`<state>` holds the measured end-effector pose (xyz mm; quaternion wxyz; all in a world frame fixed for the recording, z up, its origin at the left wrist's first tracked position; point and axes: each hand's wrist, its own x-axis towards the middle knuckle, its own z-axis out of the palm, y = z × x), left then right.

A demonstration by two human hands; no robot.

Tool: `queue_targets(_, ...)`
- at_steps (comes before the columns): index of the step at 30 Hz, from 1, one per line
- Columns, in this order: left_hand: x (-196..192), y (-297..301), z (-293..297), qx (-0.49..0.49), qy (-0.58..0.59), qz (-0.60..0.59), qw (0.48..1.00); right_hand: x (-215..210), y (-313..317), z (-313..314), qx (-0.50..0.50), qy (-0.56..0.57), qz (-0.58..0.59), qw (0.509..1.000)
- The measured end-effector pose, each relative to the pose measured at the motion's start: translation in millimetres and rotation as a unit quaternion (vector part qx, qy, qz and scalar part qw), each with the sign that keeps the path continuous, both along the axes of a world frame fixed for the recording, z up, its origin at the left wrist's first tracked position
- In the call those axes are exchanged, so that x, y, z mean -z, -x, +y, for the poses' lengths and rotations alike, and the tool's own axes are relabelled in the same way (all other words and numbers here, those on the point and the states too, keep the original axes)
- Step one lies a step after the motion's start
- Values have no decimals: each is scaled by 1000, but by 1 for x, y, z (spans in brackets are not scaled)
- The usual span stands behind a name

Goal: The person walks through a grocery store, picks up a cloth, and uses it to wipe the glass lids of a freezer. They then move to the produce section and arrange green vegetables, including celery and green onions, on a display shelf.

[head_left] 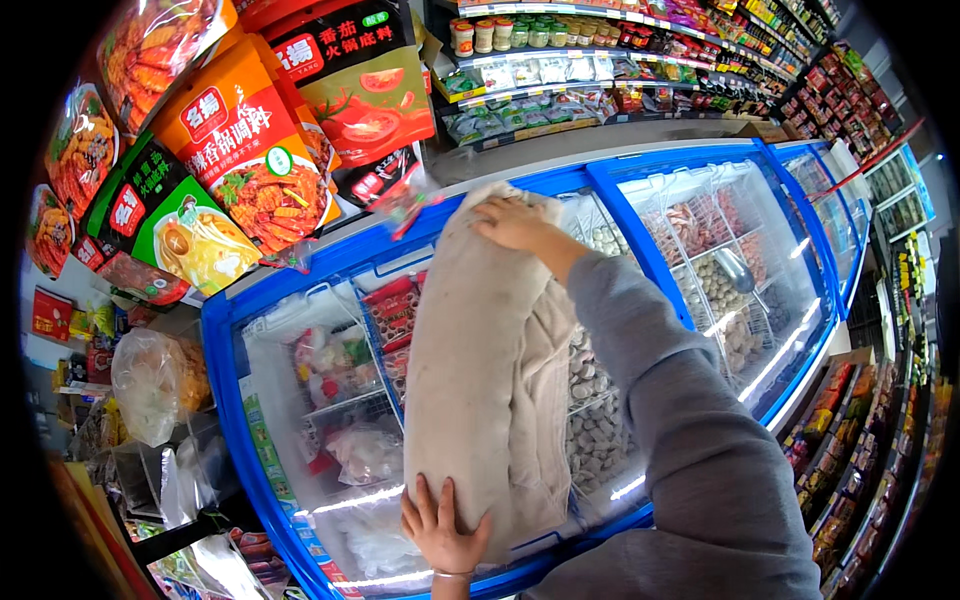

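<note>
A thick beige cloth (pixel 465 330), folded into a long strip, lies across the glass top of a blue-framed chest freezer (pixel 225 375). My left hand (pixel 445 535) rests on the near end of the cloth with its fingers spread. At the far end, my right hand (pixel 515 222) presses on the cloth, its fingers stretched out toward the left. The cloth's right side is bunched in loose folds. Part of the glass and of the frozen goods is hidden beneath it.
Under the glass, wire baskets hold red packets (pixel 392 315), grey frozen balls (pixel 595 445) and a metal scoop (pixel 738 270). Large food pouches (pixel 240 150) hang at the upper left. A clear plastic bag (pixel 145 385) stands left of the freezer. Stocked shelves (pixel 580 85) line the back.
</note>
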<state>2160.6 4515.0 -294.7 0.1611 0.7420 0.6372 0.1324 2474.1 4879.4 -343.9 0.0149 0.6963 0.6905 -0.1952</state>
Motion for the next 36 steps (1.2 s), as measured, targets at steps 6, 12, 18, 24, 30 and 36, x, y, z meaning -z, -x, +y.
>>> queue_targets(6, -6, -42, 36, 35, -39, -8, 999, -8, -60, -9, 76, 3, -27, 997)
queue_targets(12, -6, -41, 69, 122, -39, -61, 990, -3, -111, -45, 174, -24, -30, 984)
queue_targets(18, -13, -2, 66, 154, 11, -24, 988, -5, -104, -113, 241, -53, -28, 969)
queue_targets(24, -11, 48, 37, 140, 38, 57, 988, -3, -90, -250, 301, -99, -14, 948)
queue_targets(30, -16, 71, 11, 207, 32, 117, 971, 2, -60, -430, 378, -114, -27, 918)
queue_targets(36, -22, 75, 0, 269, 41, 131, 953, 23, -13, -555, 458, -127, -3, 880)
